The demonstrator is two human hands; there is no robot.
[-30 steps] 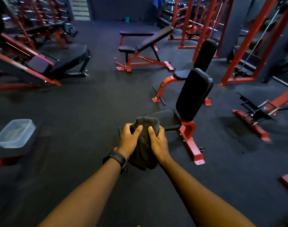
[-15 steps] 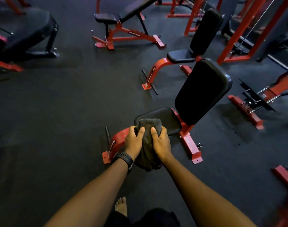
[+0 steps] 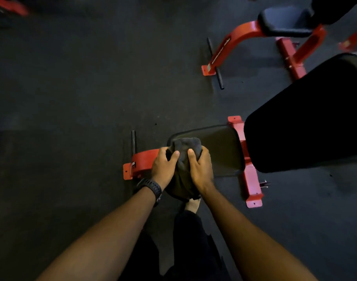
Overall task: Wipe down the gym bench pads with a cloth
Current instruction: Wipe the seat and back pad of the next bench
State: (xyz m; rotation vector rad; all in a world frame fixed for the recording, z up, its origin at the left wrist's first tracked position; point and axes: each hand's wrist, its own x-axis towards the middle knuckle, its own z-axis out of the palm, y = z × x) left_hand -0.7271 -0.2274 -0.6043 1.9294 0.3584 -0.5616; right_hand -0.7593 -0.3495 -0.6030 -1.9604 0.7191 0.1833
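The left grip (image 3: pixel 164 166) and the right grip (image 3: pixel 201 166) both hold the dark grey cloth (image 3: pixel 185 147). It is bunched between them, with each thumb laid over its top and the fingers curled round its sides. The upper part of the cloth stands up between the thumbs, and its lower part hangs down between the wrists. A black watch (image 3: pixel 151 188) sits on the left wrist.

The cloth is over the near left end of the black seat pad (image 3: pixel 220 149); whether it touches the pad cannot be told. The left grip lies past that end of the seat pad, over the curved front leg of the red frame (image 3: pixel 142 161). The right grip is over the pad's near edge.

To the right of the seat pad, the large black back pad (image 3: pixel 307 126) rises on the same frame. On the near side of the seat pad, a bare foot (image 3: pixel 191 205) shows below the cloth on the dark floor (image 3: pixel 82 98). Far beyond the seat pad, to the upper right, a second bench (image 3: pixel 285 23) with a black seat and red legs stands well apart.
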